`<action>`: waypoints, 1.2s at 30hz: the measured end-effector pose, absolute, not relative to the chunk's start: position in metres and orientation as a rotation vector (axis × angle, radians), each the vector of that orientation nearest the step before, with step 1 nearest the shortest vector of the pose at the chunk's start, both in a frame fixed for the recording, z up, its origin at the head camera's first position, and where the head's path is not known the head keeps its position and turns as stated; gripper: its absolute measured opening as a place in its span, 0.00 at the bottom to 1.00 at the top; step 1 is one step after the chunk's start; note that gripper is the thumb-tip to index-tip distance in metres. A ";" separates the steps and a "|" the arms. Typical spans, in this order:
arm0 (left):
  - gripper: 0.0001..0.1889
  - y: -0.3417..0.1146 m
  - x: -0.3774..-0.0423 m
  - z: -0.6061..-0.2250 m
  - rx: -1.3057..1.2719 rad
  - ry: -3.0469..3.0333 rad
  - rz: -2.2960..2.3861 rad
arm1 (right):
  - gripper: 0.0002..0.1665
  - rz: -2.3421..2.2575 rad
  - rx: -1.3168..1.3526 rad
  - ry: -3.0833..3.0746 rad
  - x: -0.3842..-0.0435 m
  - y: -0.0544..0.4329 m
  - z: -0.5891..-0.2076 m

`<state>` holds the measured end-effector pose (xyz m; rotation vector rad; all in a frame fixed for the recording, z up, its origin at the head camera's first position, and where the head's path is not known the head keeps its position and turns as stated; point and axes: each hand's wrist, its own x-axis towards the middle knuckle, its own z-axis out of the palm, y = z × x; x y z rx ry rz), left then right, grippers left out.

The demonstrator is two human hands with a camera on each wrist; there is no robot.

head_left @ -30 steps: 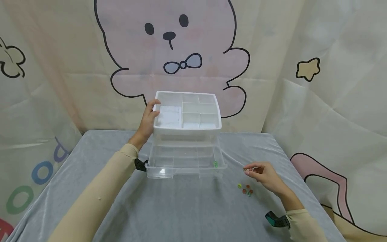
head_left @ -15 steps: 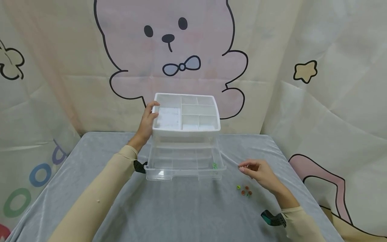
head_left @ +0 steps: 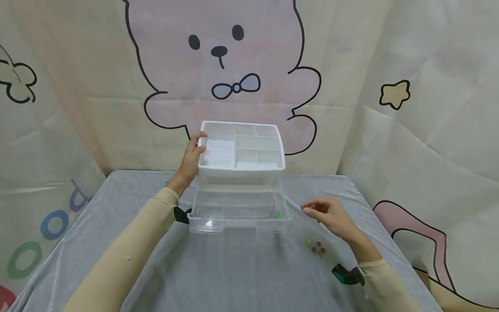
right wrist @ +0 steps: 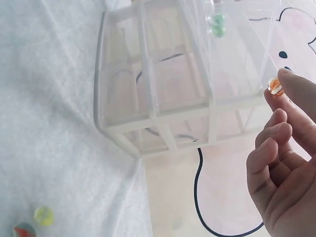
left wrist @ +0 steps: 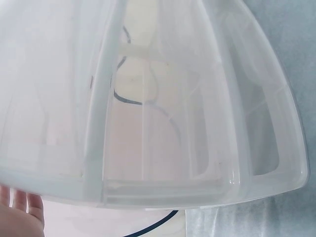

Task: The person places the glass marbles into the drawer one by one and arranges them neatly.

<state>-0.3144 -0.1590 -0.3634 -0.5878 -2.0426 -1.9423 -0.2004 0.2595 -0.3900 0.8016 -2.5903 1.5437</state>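
Now nearer the drawer organizer (head_left: 241, 172): one pinched orange marble (right wrist: 275, 86)

Compared with half a second ago, the right hand (head_left: 329, 214) has shifted in toward the drawer organizer's right side, the orange marble pinched between thumb and finger; I judge it to be in transit. The left hand (head_left: 190, 160) grips the organizer's upper left rim, as before. Green marbles (head_left: 277, 215) show at the right end of its pulled-out lower drawer (head_left: 210, 224). Loose marbles (head_left: 314, 249) lie off the organizer's front right on the grey, cloth-covered tabletop (head_left: 234, 277). Behind the organizer hangs a cream backdrop (head_left: 351, 130) printed with a bow-tied bear (head_left: 234, 108).
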 end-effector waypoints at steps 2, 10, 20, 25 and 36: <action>0.20 -0.159 -0.314 -0.364 -0.593 -2.047 -1.927 | 0.07 1.542 0.815 -2.577 -0.201 0.257 -0.386; 0.21 -0.158 -0.314 -0.364 -0.595 -2.029 -1.975 | 0.06 1.517 0.841 -2.532 -0.205 0.247 -0.375; 0.20 -0.157 -0.314 -0.362 -0.560 -2.051 -1.965 | 0.08 1.542 0.864 -2.510 -0.206 0.233 -0.361; 0.20 -0.157 -0.312 -0.360 -0.539 -2.063 -1.958 | 0.08 1.529 0.885 -2.510 -0.208 0.226 -0.357; 0.20 -0.157 -0.312 -0.359 -0.549 -2.081 -1.945 | 0.08 1.527 0.937 -2.547 -0.216 0.211 -0.350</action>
